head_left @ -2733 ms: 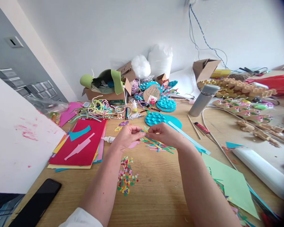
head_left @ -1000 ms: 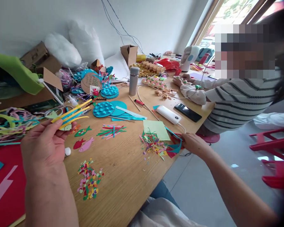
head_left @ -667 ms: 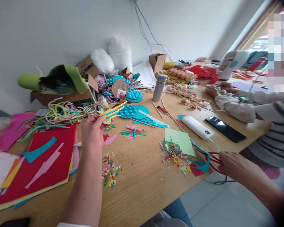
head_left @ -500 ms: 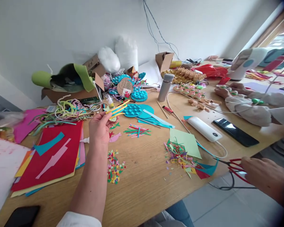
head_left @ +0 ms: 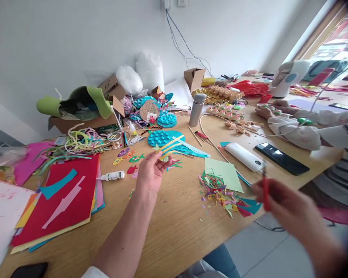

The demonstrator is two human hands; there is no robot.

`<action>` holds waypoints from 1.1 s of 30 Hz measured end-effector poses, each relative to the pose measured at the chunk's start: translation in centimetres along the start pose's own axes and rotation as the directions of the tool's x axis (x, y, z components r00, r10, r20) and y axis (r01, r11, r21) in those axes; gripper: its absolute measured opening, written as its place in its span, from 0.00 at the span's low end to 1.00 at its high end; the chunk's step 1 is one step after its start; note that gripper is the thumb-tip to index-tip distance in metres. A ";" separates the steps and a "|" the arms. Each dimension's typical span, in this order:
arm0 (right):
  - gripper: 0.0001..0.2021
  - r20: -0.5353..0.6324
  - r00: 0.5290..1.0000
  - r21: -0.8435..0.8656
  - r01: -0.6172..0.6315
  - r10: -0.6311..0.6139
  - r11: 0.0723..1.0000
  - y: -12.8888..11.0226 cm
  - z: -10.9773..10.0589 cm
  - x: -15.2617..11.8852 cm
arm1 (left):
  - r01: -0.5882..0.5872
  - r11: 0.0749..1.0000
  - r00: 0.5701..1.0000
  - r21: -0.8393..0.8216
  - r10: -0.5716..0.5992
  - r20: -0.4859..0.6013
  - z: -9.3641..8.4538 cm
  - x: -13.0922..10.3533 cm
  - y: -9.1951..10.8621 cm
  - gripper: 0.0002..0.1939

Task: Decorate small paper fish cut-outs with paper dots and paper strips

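Note:
Pinched in my left hand (head_left: 151, 170) are a few thin yellow paper strips (head_left: 174, 143), held up above the middle of the table. Under and behind them lie blue paper discs (head_left: 169, 137) and a small pile of coloured strips (head_left: 175, 164), partly covered by the hand. My right hand (head_left: 290, 208), blurred by motion, grips red-handled scissors (head_left: 266, 193), their blades pointing up over the table's right front edge. Near the scissors, paper scraps (head_left: 217, 191) lie against a pale green sheet (head_left: 224, 173).
Stacked coloured paper (head_left: 66, 200) lies at left, beside a white glue bottle (head_left: 113, 176). Paper fish (head_left: 137, 158) sit behind my left hand. A grey flask (head_left: 197, 110), a white power bank (head_left: 243, 156) and a black phone (head_left: 281, 158) stand or lie rightward. Another person's arm (head_left: 290, 129) rests at far right.
My left hand has moved right and a little lower with the yellow strips, uncovering the glue bottle and paper fish. My right hand has moved left, and the scissors have turned upward.

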State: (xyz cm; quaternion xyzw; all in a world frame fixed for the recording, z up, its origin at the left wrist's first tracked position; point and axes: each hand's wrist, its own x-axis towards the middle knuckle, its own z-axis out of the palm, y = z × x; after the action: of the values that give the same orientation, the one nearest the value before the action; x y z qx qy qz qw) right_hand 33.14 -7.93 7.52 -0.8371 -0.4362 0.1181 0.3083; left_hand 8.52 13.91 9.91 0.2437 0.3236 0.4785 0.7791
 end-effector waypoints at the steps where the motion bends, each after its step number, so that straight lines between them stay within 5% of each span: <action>1: 0.17 0.042 0.999 0.261 0.009 -0.021 0.965 -1.8 2.4 -0.2 | 0.032 0.999 0.999 -0.002 -0.032 -0.003 0.0 -0.3 -0.5 0.07; 3: 0.20 0.125 0.989 0.544 -0.002 -0.079 0.839 -5.4 6.7 -1.0 | 0.066 0.998 0.998 -0.013 -0.066 -0.011 -0.2 -0.8 -1.0 0.06; 6: 0.20 0.269 0.937 0.653 -0.010 -0.220 0.757 -9.9 10.7 -1.6 | 0.066 0.997 0.997 -0.041 -0.068 -0.044 -0.7 -1.1 -1.1 0.05; 11: 0.19 0.366 0.843 0.676 0.050 -0.394 0.735 -14.2 12.9 0.5 | 0.010 0.999 0.995 -0.040 -0.014 -0.100 -1.5 -0.3 -0.4 0.05; 14: 0.20 0.337 0.851 0.651 0.099 -0.402 0.753 -15.6 14.1 2.3 | -0.090 0.995 0.989 -0.030 0.086 -0.117 -2.1 0.6 0.3 0.07; 22: 0.20 0.265 0.880 0.632 0.149 -0.393 0.760 -15.9 18.2 3.9 | -0.253 0.962 0.935 0.105 0.270 -0.228 -4.0 2.4 2.3 0.13; 33: 0.17 0.320 0.862 0.569 0.155 -0.392 0.807 -14.7 18.2 3.8 | -0.194 0.966 0.953 0.173 0.227 -0.200 -4.2 2.9 0.2 0.18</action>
State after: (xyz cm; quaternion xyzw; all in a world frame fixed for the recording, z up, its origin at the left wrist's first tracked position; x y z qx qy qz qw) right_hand 17.28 8.96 2.69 -0.6007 -0.5621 0.3641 0.4367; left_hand 6.31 16.92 6.40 0.2812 0.4147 0.5568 0.6626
